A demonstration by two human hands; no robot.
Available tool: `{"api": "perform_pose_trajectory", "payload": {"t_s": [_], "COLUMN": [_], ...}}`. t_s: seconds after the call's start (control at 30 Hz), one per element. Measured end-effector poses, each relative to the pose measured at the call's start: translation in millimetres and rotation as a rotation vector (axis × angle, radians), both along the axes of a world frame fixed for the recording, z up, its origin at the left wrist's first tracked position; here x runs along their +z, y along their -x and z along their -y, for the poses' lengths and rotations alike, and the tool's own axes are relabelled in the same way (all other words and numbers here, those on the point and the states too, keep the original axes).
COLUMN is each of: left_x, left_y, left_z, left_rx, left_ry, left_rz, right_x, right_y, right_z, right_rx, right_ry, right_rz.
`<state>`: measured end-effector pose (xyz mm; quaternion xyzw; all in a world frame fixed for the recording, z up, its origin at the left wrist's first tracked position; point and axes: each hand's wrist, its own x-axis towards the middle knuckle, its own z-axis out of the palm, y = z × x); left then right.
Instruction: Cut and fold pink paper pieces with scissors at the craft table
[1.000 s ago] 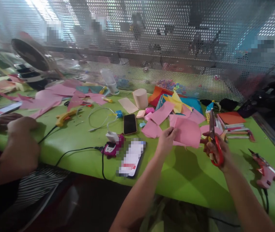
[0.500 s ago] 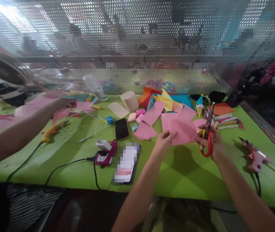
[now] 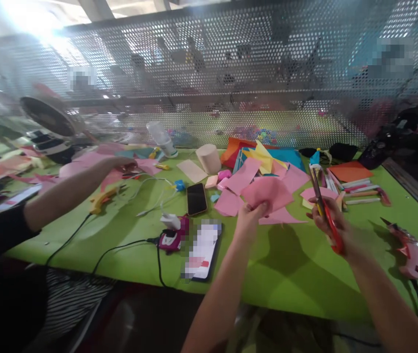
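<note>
My left hand (image 3: 251, 218) pinches a sheet of pink paper (image 3: 268, 192) by its near edge, thumb on top, above the green table. My right hand (image 3: 336, 223) grips red-handled scissors (image 3: 327, 215), blades pointing up and away, apart from the paper. Beneath and behind the held sheet lie loose pink paper pieces (image 3: 245, 176), a yellow paper piece (image 3: 262, 159) and blue paper (image 3: 292, 158). Beyond the scissors are another pink piece (image 3: 317, 195) and a small ice-cream-cone shape with a blue top (image 3: 315, 158).
A pink glue gun (image 3: 411, 252) rests at right, near several markers (image 3: 363, 189). Left of my arm lie a lit phone (image 3: 202, 250), a dark phone (image 3: 196, 199) and a magenta power strip (image 3: 172, 238). A co-worker's arm (image 3: 80, 191) reaches over a yellow glue gun (image 3: 102, 200).
My right hand with the scissors has moved right, away from the pink paper. The left hand still holds the sheet, now tilted and bowed. The view has shifted, showing more at the left.
</note>
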<state>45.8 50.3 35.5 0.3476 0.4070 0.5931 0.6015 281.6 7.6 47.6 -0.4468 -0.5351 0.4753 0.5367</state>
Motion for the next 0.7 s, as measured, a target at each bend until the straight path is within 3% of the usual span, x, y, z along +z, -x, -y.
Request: {"api": "perform_pose_trajectory", "payload": {"t_s": [0.23,0.5,0.7], "left_x": [4.1,6.3,4.9], "left_y": [-1,-4,-5], "left_z": [-2,1,1], "left_rx": [0.087,0.066,0.043], "left_ry": [0.057,0.077,0.046], "left_rz": [0.084,0.114,0.101], "right_x": [-1.5,2.1,-0.3], "right_y": [1,2,5], "right_z": [3,14,13], "right_rx": [0.133,0.272,0.270], "right_ry": [0.090,0.106,0.089], "right_rz": [0.149,0.228,0.181]}}
